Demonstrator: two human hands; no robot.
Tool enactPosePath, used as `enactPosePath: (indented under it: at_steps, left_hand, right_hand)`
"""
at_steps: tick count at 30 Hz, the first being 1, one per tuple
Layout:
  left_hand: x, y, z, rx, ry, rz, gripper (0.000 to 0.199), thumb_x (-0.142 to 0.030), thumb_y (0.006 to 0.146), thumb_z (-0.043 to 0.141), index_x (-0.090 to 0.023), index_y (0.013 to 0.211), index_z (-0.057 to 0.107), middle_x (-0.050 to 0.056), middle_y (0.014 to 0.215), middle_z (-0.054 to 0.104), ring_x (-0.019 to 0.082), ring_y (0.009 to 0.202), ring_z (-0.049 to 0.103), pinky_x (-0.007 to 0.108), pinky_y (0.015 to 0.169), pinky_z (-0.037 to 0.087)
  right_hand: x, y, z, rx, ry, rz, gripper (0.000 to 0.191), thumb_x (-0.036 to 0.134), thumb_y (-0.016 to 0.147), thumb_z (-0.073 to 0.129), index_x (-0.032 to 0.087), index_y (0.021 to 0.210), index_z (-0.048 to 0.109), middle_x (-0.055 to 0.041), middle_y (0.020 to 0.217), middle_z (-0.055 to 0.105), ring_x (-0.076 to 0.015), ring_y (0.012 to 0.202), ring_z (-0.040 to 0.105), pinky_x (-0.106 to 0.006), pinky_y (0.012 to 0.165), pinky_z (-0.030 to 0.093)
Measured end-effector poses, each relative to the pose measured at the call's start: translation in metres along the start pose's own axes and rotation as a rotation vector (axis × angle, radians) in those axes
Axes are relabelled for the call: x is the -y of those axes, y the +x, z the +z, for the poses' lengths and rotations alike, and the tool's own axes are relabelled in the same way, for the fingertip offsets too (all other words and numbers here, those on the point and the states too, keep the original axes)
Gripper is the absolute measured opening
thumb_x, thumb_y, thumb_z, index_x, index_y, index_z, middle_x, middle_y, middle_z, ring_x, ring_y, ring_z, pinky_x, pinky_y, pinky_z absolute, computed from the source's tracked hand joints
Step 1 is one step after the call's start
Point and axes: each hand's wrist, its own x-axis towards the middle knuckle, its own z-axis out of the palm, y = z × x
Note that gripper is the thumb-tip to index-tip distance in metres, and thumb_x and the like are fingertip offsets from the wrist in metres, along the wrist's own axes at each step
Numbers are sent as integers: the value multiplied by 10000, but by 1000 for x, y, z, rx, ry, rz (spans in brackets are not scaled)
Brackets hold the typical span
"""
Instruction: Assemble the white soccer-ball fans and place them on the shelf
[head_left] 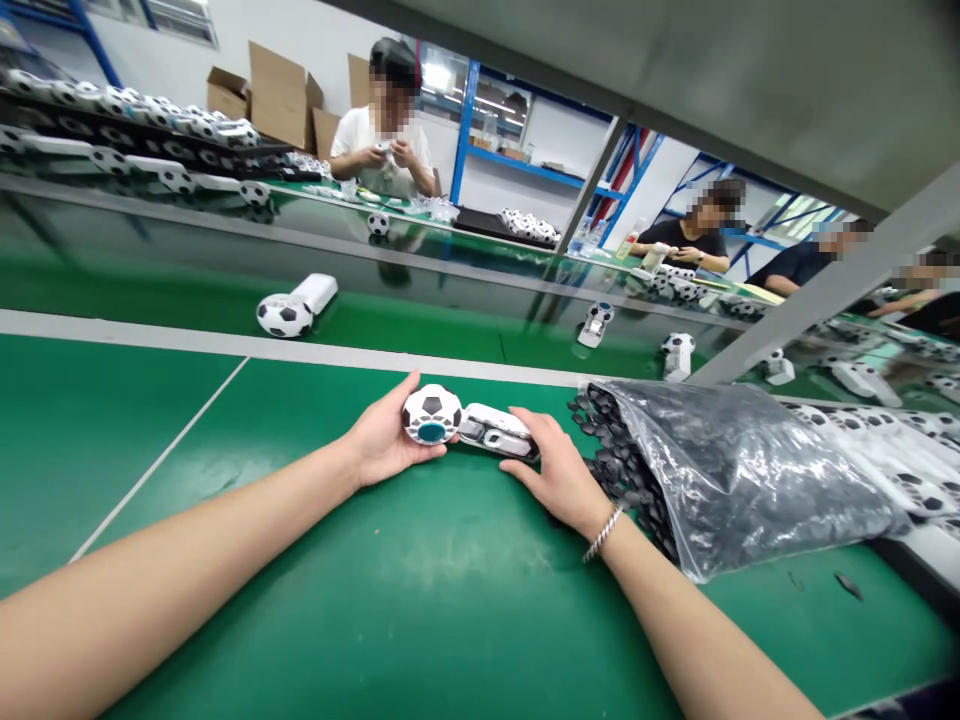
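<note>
Soccer-ball toy (431,414) was gripped in left hand (386,437), fingers (424,452) curled; right hand (551,470) had fingers (525,428) closed on white housing (495,430), beside plastic bag of black parts (735,480).

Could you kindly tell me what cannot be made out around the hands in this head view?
In the head view:
Underside of the soccer-ball toy: hidden by the left hand.
End of the white casing: covered by the right hand.
Black parts inside the plastic bag: blurred by its glossy film.
What the co-worker holds: too small, hidden by their hands.
</note>
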Motion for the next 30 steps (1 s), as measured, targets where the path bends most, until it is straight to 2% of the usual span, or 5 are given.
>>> enactPosePath:
  at_steps: [7, 15, 20, 24, 30]
  left_hand:
    - [6, -5, 1, 139, -147, 133, 553, -568, 804, 402, -120, 1122, 469, 149, 1144, 538, 229, 909, 597, 394, 887, 450]
    - [12, -3, 3, 109, -113, 210, 536, -565, 795, 420, -215, 1198, 373, 133, 1318, 352, 208, 876, 597, 394, 813, 482]
    - [13, -1, 2, 89, -107, 185, 596, -522, 781, 494, -227, 1252, 280, 149, 1373, 262, 206, 901, 572, 382, 758, 491]
    - [14, 0, 1, 124, -69, 176, 532, -447, 797, 519, -232, 1231, 298, 139, 1356, 281, 183, 881, 575, 362, 746, 485]
    - [12, 3, 0, 166, -24, 146, 499, -404, 797, 543, -220, 1203, 319, 144, 1324, 303, 183, 863, 574, 359, 721, 480]
  right_hand:
    - [7, -1, 3, -44, 35, 10, 512, 263, 785, 541, 214, 1268, 377, -106, 1126, 503, -257, 1036, 454, -454, 896, 373]
    - [8, 32, -16, 316, 955, 402, 295, 389, 838, 452, 173, 999, 572, -69, 785, 622, -149, 612, 567, -251, 468, 443]
    - [1, 120, -4, 95, 648, 453, 364, 384, 921, 251, 191, 1025, 542, -84, 922, 625, -147, 729, 607, -272, 543, 491]
    - [-16, 179, 14, 35, 436, 534, 286, 337, 874, 448, 144, 1073, 519, -71, 1040, 568, -161, 859, 578, -345, 723, 495]
    - [-25, 173, 0, 9, 208, 533, 245, 241, 822, 540, 140, 1045, 540, -85, 1114, 533, -205, 995, 526, -416, 850, 433]
